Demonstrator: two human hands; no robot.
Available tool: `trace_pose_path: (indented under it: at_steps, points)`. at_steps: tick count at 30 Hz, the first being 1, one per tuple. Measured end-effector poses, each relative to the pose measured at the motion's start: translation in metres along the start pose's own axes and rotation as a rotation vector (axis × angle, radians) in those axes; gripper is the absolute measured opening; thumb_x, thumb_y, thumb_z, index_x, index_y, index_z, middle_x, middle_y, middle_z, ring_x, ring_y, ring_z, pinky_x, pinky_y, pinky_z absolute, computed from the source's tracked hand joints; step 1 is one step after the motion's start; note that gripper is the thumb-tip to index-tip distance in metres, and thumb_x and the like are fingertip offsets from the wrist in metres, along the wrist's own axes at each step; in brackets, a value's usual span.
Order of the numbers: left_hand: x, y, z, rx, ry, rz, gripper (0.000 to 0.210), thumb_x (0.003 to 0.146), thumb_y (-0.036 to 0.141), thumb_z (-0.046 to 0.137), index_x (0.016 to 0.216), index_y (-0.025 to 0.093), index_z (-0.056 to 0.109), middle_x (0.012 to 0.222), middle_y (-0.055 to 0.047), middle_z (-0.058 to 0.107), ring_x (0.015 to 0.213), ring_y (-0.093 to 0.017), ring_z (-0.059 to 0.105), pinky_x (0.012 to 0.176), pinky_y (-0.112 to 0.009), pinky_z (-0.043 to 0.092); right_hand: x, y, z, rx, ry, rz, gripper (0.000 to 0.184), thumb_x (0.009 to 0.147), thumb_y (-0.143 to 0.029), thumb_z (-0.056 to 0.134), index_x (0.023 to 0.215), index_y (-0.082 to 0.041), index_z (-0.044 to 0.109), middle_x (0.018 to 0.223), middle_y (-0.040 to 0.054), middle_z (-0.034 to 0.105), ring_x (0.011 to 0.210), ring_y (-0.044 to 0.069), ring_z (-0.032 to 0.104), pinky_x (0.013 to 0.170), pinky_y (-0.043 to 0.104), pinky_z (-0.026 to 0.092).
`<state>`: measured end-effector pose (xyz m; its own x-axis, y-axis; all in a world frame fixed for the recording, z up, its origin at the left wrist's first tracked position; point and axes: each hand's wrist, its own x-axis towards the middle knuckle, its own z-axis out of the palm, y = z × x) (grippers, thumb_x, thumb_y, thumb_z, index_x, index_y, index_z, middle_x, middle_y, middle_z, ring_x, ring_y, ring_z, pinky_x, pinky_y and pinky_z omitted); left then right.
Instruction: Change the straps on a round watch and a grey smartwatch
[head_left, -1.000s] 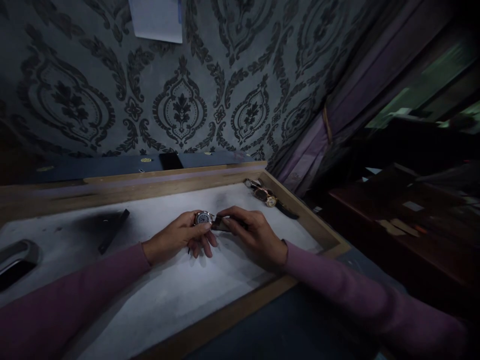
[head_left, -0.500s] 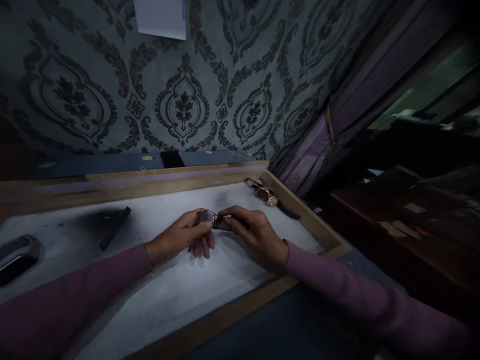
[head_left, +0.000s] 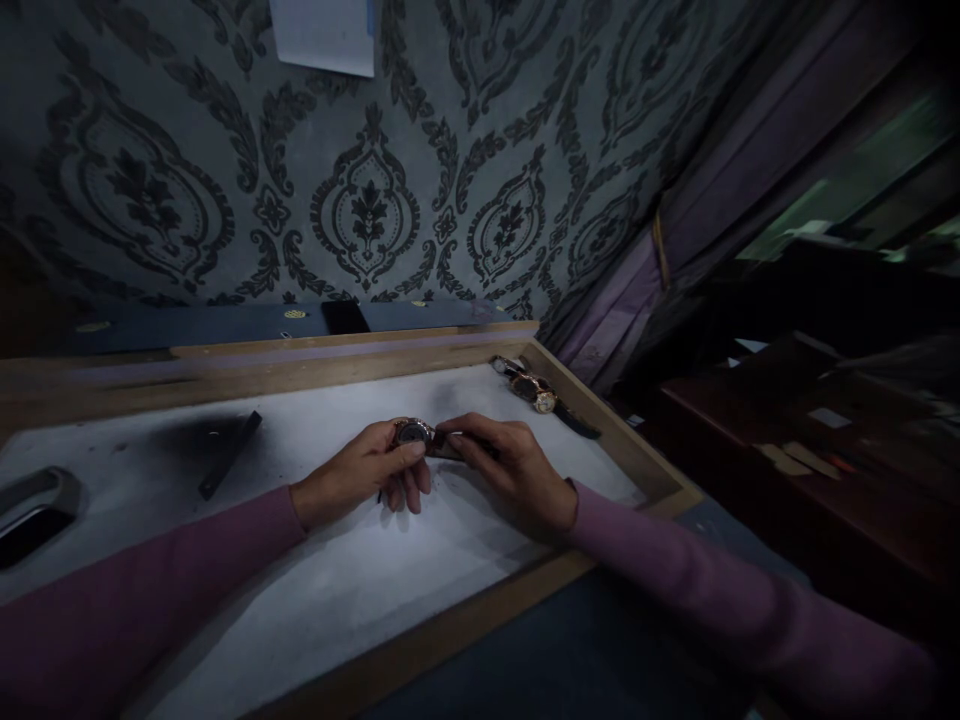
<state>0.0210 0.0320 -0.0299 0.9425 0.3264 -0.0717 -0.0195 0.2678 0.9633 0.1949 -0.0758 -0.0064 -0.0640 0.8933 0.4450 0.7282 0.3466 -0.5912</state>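
Note:
Between thumb and fingers, my left hand (head_left: 382, 462) grips the case of a wristwatch (head_left: 412, 433), its round face turned up. My right hand (head_left: 517, 465) pinches the dark strap (head_left: 444, 440) on the watch's right side, close to the case. Both hands are just above the white floor of a wooden-framed tray (head_left: 330, 610). The right fingertips partly cover the strap, so how it joins the case cannot be made out.
Several watches (head_left: 536, 392) lie in the tray's back right corner. On the left are a dark strip (head_left: 231, 455) and a grey and black object (head_left: 39, 515). A black phone-like slab (head_left: 345, 317) rests on the blue ledge beyond the back rim. A purple curtain (head_left: 622, 290) hangs at right.
Almost nothing differs. The watch face has tilted slightly in my left hand, and both hands keep their hold in the same place.

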Motion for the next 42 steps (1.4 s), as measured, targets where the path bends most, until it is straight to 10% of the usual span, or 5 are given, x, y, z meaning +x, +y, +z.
trace_pose_path:
  at_steps: [42]
  points:
    - [0.0008,0.0006,0.0041,0.008,0.048,0.016,0.043,0.08,0.054,0.065,0.086,0.014,0.052,0.069,-0.003,0.066,0.049,-0.01,0.063,0.039,-0.016,0.038,0.0003,-0.0017,0.0004,0.006,0.022,-0.01,0.019,0.096,-0.023,0.05,0.1,-0.017,0.068,0.082,0.0048,0.075,0.07,0.014,0.071,0.064,0.02,0.053]
